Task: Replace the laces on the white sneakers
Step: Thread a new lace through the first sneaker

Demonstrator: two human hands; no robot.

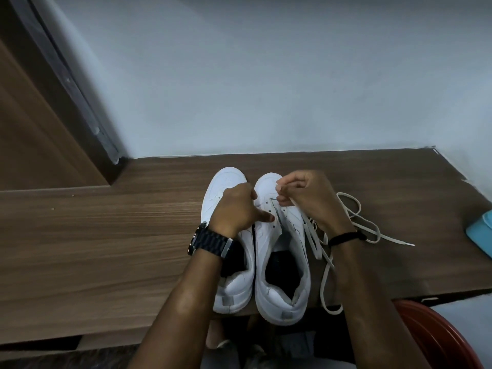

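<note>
Right sneaker [282,251] on counter [106,235], light yet stiff; lace [354,217] limp, trailing toward 3 o'clock. Right hand [308,195] fingers pinching its tip; left hand [239,209] fingers curled, bracing eyelets.

A dark wood-grain worktop [106,235] runs along a plain pale blue-grey wall [266,75]. At left, a brown wooden panel [32,129] rises beside the wall. A red chair edge [436,334] shows at lower right. Light is dim and even.
</note>
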